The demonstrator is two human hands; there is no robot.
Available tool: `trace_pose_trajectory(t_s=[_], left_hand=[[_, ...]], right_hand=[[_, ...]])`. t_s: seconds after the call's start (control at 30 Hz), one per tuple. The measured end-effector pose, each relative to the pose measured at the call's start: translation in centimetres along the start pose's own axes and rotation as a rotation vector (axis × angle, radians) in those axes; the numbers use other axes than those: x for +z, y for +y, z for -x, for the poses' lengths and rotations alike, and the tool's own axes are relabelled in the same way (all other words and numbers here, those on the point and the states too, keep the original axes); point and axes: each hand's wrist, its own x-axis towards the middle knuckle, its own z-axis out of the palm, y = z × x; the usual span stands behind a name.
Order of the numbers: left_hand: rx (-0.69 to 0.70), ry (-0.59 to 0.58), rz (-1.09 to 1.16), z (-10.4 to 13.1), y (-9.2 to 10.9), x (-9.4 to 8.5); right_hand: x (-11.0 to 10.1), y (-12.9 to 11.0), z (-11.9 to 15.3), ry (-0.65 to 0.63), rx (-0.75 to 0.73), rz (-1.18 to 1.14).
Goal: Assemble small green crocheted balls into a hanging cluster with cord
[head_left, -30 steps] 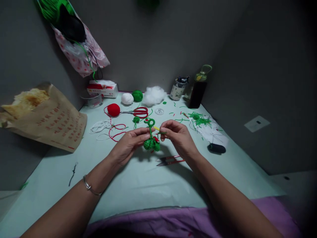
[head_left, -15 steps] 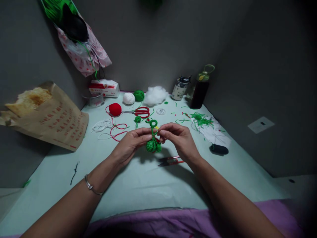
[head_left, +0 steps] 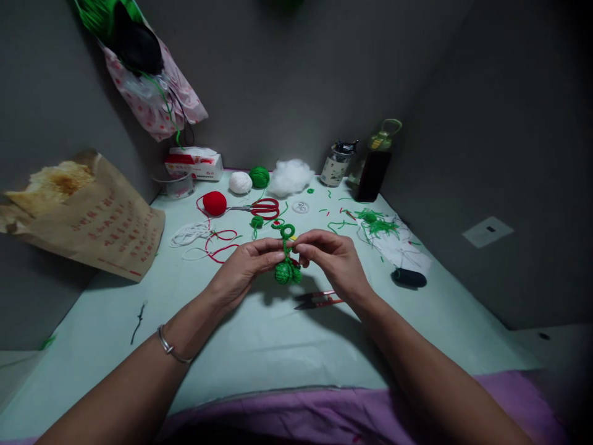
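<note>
Above the middle of the table, my left hand (head_left: pixel 252 262) pinches the stem of a green crochet piece (head_left: pixel 283 272) between thumb and fingers. The piece has a curled loop on top, round balls hanging below and bits of red on it. Close against its right side, my right hand (head_left: pixel 331 256) is closed in a pinch. What sits between those fingertips is too small to make out; a yellow bit shows just behind them. Thread snips (head_left: pixel 317 300) with red handles lie on the table below my right hand, partly hidden by it.
Behind the hands lie red-handled scissors (head_left: pixel 265 209), a red yarn ball (head_left: pixel 214 203), white yarn (head_left: pixel 189 235) and white stuffing (head_left: pixel 291 177). Green yarn scraps (head_left: pixel 382 225) are at right, near a dark bottle (head_left: pixel 373 176). A paper bag (head_left: pixel 111 222) with bread stands at left.
Both hands stay almost in place, still pinched at the crochet piece. The loop and the hanging balls have turned very slightly. The whole view has shifted a little.
</note>
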Motion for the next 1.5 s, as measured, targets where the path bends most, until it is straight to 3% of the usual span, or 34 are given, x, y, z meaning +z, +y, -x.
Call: trace_pose_trajectory(t_s=[1.5], left_hand=[[0.002, -0.022, -0.005, 0.09, 0.02, 0.04]], right_hand=[[-0.05, -0.01, 0.02, 0.002, -0.030, 0.005]])
